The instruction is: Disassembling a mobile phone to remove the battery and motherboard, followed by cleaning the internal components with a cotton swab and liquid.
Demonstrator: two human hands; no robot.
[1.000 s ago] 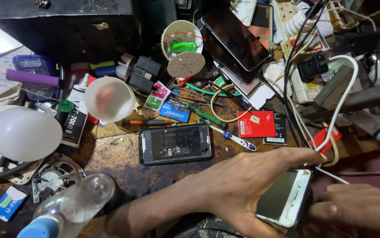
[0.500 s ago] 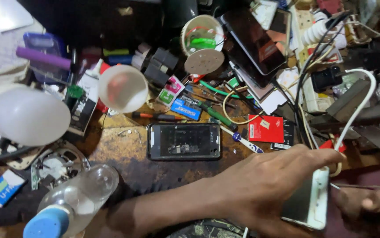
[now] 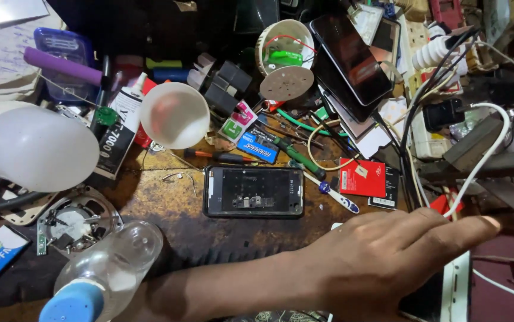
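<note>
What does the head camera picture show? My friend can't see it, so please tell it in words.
A person's left hand reaches across a cluttered workbench, its flat fingers over a white-edged phone. An opened phone shell lies in the middle, with white bulb domes, a clear bottle and tools around it.

Under my left hand (image 3: 382, 262), at the lower right of the frame, lies a slim phone with a white frame (image 3: 455, 289); my palm and fingers cover most of it, so only a strip of its white edge and a bit of dark glass show below my little finger. It rests flat, its long side running up and down the frame, and my hand lies on top of it with the fingers stretched toward the right. A thin white cable (image 3: 477, 170) curves down from the upper right to just above it.
</note>
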